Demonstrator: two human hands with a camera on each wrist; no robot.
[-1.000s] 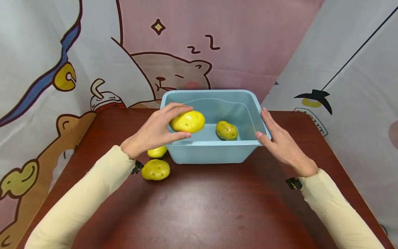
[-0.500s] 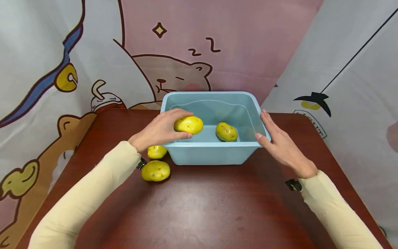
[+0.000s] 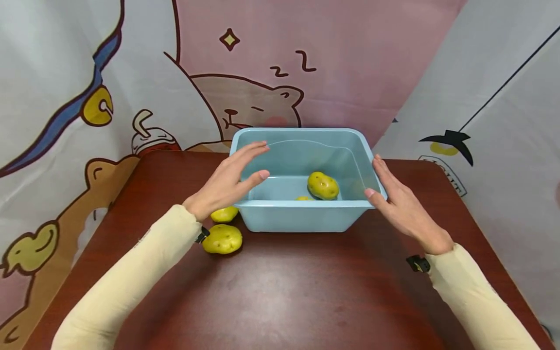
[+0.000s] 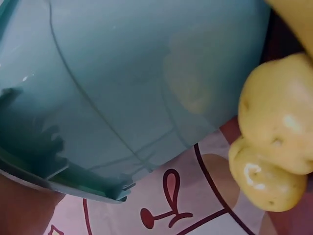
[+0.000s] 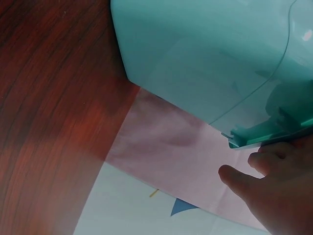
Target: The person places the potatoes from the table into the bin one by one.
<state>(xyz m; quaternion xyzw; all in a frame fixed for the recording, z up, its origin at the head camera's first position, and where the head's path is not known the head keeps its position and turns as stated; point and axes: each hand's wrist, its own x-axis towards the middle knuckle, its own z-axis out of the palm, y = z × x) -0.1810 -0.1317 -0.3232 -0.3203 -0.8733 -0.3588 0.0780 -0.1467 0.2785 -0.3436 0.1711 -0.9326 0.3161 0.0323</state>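
Observation:
Above the left end of a light blue plastic bin [image 3: 302, 218], my left hand [image 3: 227, 180] is spread with nothing in its fingers. My right hand [image 3: 400, 206] rests on the bin's right rim, its fingers straight along the outer side and its thumb on the edge. Inside the bin lies one whole yellow potato [image 3: 323, 185]; the top of a second potato [image 3: 304, 198] just shows behind the front wall. Two more stand outside by the bin's left side: a near potato [image 3: 223, 239] and a farther potato [image 3: 224, 214], partly covered by my left wrist.
The bin stands near the back of a dark red-brown wooden table [image 3: 280, 291]. A printed cloth [image 3: 350, 58] with cartoon bears hangs close behind the table and at both sides. Black straps sit on both wrists.
My left hand lowered a potato into the bin and let go of it; its fingers have spread and it has risen a little. My right hand stays on the rim.

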